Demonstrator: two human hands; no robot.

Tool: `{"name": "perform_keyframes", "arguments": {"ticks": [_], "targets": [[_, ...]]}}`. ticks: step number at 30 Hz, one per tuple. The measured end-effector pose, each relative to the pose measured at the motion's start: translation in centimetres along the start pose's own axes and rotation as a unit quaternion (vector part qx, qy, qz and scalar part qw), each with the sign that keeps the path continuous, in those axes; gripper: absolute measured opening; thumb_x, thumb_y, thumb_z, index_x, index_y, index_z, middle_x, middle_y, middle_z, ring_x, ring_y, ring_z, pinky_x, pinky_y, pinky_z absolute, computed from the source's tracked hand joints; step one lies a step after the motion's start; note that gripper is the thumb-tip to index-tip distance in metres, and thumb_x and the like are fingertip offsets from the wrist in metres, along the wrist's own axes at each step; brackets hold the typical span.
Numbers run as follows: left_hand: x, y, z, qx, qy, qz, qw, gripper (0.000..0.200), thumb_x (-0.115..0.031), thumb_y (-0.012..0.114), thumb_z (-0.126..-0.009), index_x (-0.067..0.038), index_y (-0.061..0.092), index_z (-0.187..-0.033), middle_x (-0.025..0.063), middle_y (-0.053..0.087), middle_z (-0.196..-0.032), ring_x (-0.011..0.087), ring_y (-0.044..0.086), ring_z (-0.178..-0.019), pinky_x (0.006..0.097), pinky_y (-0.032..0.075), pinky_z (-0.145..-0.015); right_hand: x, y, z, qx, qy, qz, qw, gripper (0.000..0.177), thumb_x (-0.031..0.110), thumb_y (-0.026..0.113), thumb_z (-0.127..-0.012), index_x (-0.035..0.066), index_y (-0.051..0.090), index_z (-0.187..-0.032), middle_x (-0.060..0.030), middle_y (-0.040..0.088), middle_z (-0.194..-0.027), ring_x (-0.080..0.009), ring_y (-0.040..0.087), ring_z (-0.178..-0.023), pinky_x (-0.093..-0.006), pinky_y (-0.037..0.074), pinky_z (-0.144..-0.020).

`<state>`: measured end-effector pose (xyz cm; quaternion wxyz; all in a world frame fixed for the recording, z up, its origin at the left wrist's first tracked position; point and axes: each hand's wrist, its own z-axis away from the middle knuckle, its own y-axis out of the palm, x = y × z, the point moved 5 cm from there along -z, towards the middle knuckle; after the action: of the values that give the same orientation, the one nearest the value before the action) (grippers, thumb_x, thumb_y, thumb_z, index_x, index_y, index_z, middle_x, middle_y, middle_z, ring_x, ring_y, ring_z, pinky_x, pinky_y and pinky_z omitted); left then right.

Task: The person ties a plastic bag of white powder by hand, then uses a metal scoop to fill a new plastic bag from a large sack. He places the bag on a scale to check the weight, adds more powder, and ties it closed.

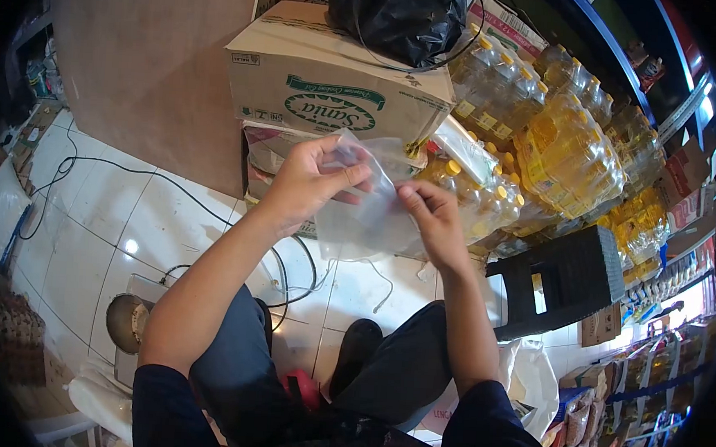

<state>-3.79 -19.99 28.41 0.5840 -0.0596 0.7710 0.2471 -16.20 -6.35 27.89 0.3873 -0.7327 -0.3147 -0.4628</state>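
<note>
A clear plastic bag (357, 230) hangs between my two hands, above the tiled floor and in front of the stacked cartons. My left hand (315, 180) has its fingers curled around the bag's upper left part, with some of the film over the fingertips. At the bag's upper right edge, my right hand (434, 216) pinches the film between thumb and fingers. The bag looks thin and flat, and I cannot make out anything inside it.
A Sania carton (333, 87) bears a black plastic bag (407, 17). Packs of yellow oil bottles (571, 155) stand at the right, above a black stool (555, 281). A black cable (164, 176) loops over the floor. A round metal pan (125, 322) is at lower left.
</note>
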Motion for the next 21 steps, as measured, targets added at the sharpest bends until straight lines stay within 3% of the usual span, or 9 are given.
{"name": "perform_keyframes", "arguments": {"ticks": [3, 6, 9, 12, 15, 18, 21], "targets": [[-0.4, -0.7, -0.1, -0.017, 0.001, -0.006, 1.000, 0.019, -0.013, 0.066, -0.085, -0.003, 0.058, -0.098, 0.0073, 0.062, -0.092, 0.0165, 0.064, -0.079, 0.0281, 0.054, -0.066, -1.7, -2.5, -0.6, -0.029, 0.045, 0.010, 0.999, 0.020, 0.016, 0.058, -0.091, -0.003, 0.062, -0.093, -0.0041, 0.065, -0.076, -0.0122, 0.059, -0.076, -0.0261, 0.047, -0.072], [-0.7, -1.3, -0.1, -0.029, -0.009, -0.021, 0.999, 0.019, -0.014, 0.066, -0.085, -0.003, 0.058, -0.098, 0.0067, 0.062, -0.091, 0.0153, 0.063, -0.077, 0.0271, 0.053, -0.065, -2.6, -4.3, -0.7, -0.110, 0.029, 0.279, 0.954, 0.020, 0.016, 0.061, -0.087, -0.003, 0.062, -0.094, -0.0079, 0.064, -0.077, -0.0149, 0.060, -0.075, -0.0285, 0.048, -0.071], [-0.1, -1.8, -0.3, -0.041, -0.018, -0.026, 0.999, 0.019, -0.015, 0.066, -0.085, -0.004, 0.058, -0.097, 0.0058, 0.063, -0.091, 0.0135, 0.063, -0.075, 0.0253, 0.053, -0.062, -0.1, -3.9, -0.4, -0.209, -0.152, 0.368, 0.893, 0.022, 0.014, 0.064, -0.083, -0.003, 0.060, -0.097, -0.0107, 0.062, -0.077, -0.0173, 0.061, -0.072, -0.0295, 0.049, -0.070], [0.7, -1.8, -0.4, -0.068, -0.029, -0.021, 0.997, 0.018, -0.015, 0.066, -0.085, -0.005, 0.057, -0.097, 0.0055, 0.063, -0.090, 0.0129, 0.063, -0.072, 0.0252, 0.054, -0.059, 1.7, -2.5, 0.2, -0.174, -0.122, 0.191, 0.958, 0.024, 0.012, 0.065, -0.081, -0.002, 0.057, -0.098, -0.0116, 0.061, -0.082, -0.0205, 0.060, -0.074, -0.0301, 0.048, -0.069], [1.0, -1.0, 0.0, -0.083, -0.057, -0.013, 0.995, 0.022, -0.012, 0.065, -0.085, -0.004, 0.052, -0.102, 0.0066, 0.062, -0.091, 0.0148, 0.065, -0.072, 0.0273, 0.055, -0.058, 3.6, 0.5, 1.5, -0.088, -0.161, 0.210, 0.960, 0.030, 0.018, 0.071, -0.078, -0.001, 0.055, -0.094, -0.0119, 0.057, -0.081, -0.0241, 0.059, -0.073, -0.0311, 0.047, -0.066], [2.0, -0.6, -0.1, -0.076, -0.077, -0.015, 0.994, 0.029, -0.009, 0.063, -0.085, -0.003, 0.046, -0.108, 0.0092, 0.062, -0.095, 0.0187, 0.067, -0.076, 0.0293, 0.056, -0.056, 5.2, 3.6, 2.3, -0.028, -0.204, 0.311, 0.928, 0.040, 0.027, 0.076, -0.073, 0.000, 0.053, -0.091, -0.0120, 0.054, -0.082, -0.0271, 0.055, -0.075, -0.0346, 0.046, -0.066], [2.3, -0.2, -0.1, -0.077, -0.082, -0.015, 0.994, 0.034, -0.007, 0.061, -0.086, -0.002, 0.041, -0.113, 0.0118, 0.061, -0.098, 0.0216, 0.067, -0.079, 0.0298, 0.056, -0.055, 5.3, 4.9, 2.5, -0.036, -0.200, 0.380, 0.903, 0.047, 0.035, 0.077, -0.069, 0.001, 0.051, -0.089, -0.0117, 0.051, -0.081, -0.0286, 0.053, -0.076, -0.0382, 0.044, -0.067]]}}
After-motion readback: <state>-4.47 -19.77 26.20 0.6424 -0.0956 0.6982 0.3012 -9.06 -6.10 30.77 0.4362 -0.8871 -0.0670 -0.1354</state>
